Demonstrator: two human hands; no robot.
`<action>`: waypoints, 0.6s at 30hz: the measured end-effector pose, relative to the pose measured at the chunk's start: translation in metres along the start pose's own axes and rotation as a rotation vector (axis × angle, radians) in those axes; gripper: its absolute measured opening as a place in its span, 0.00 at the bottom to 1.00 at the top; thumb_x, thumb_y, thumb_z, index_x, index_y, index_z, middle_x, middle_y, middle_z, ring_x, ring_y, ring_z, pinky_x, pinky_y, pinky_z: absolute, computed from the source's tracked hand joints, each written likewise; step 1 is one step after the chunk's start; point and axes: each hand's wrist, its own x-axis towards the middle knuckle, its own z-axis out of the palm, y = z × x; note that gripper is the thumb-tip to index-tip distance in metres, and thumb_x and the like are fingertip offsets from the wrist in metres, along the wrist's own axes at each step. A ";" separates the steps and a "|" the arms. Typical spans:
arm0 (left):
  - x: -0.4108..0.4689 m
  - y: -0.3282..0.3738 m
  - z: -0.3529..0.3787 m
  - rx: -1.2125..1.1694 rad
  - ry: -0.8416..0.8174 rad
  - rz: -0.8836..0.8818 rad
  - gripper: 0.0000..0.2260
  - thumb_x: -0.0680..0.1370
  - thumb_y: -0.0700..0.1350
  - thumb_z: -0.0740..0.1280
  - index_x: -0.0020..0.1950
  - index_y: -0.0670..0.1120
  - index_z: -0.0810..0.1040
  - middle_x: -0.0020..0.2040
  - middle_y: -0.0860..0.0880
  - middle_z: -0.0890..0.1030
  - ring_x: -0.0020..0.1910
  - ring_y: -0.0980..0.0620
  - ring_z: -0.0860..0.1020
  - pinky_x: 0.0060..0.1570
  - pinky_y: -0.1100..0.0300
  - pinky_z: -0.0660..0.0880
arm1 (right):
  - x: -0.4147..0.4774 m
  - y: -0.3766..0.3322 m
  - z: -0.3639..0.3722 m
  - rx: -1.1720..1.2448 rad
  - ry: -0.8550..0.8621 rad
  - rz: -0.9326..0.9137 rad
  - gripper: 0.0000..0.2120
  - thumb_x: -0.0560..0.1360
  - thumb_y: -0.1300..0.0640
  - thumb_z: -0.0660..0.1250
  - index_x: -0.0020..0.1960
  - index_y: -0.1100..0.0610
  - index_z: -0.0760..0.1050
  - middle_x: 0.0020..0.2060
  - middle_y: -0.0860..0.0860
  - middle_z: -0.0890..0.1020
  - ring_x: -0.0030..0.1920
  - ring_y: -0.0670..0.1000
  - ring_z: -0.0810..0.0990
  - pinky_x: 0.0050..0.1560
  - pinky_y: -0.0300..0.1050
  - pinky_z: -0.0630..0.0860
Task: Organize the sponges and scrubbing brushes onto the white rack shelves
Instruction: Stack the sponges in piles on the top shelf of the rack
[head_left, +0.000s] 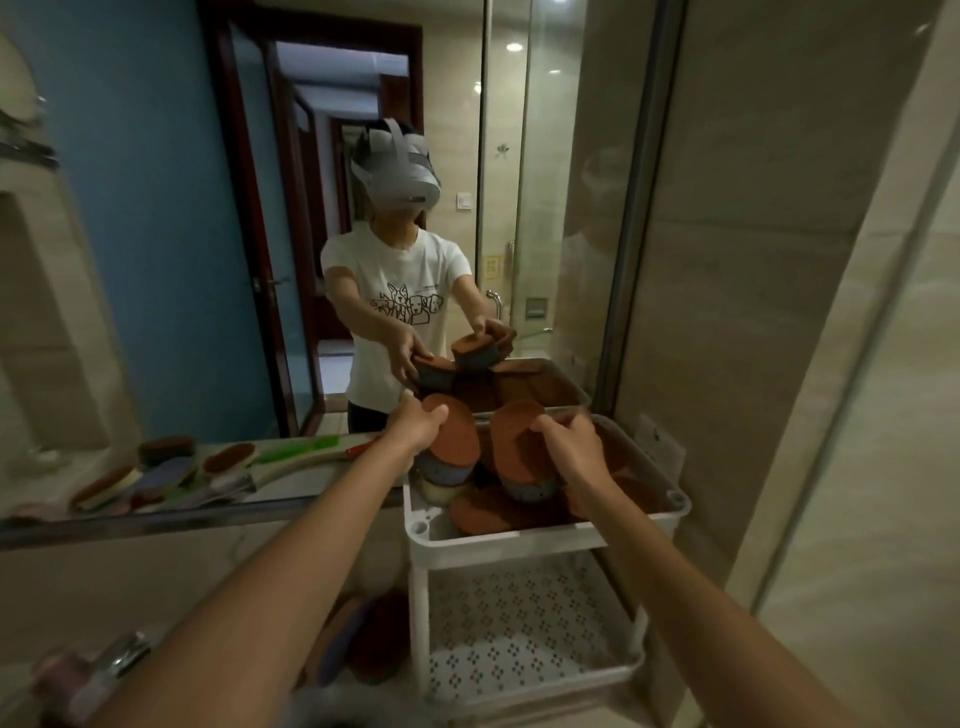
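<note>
A white rack (498, 540) stands against the mirror wall. Its top shelf holds several oval sponges with rust-brown tops and grey bases (480, 512). My left hand (415, 423) grips one such sponge (452, 441) by its upper edge, tilted above the shelf's left side. My right hand (569, 444) grips a second sponge (514, 452), also tilted, over the shelf's middle. The lower perforated shelf (524, 629) holds nothing that I can see.
A mirror (260, 208) ahead reflects a person and the rack. Its ledge at left carries several brushes and sponges (171, 475) and a green-bristled long-handled brush (306, 452). A chrome tap (117, 657) sits at bottom left. A tiled wall stands right.
</note>
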 end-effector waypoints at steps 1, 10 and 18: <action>0.003 -0.002 0.002 0.004 0.015 0.015 0.22 0.80 0.47 0.59 0.71 0.38 0.63 0.68 0.39 0.71 0.67 0.41 0.70 0.66 0.46 0.68 | 0.001 0.002 0.000 0.002 0.006 0.013 0.20 0.75 0.52 0.64 0.63 0.57 0.66 0.58 0.55 0.75 0.58 0.57 0.75 0.60 0.54 0.75; 0.018 -0.012 0.016 0.009 0.058 0.027 0.18 0.81 0.47 0.57 0.66 0.37 0.68 0.64 0.38 0.74 0.63 0.41 0.73 0.61 0.50 0.70 | 0.007 0.010 -0.003 0.020 0.008 0.040 0.20 0.75 0.52 0.63 0.64 0.58 0.66 0.52 0.52 0.73 0.51 0.51 0.73 0.50 0.45 0.70; 0.016 -0.013 0.013 0.332 0.192 0.118 0.17 0.81 0.47 0.55 0.62 0.36 0.71 0.61 0.36 0.74 0.62 0.38 0.72 0.57 0.49 0.69 | 0.016 0.010 -0.004 0.043 0.038 0.073 0.23 0.74 0.52 0.64 0.66 0.57 0.65 0.59 0.55 0.75 0.56 0.55 0.75 0.52 0.48 0.72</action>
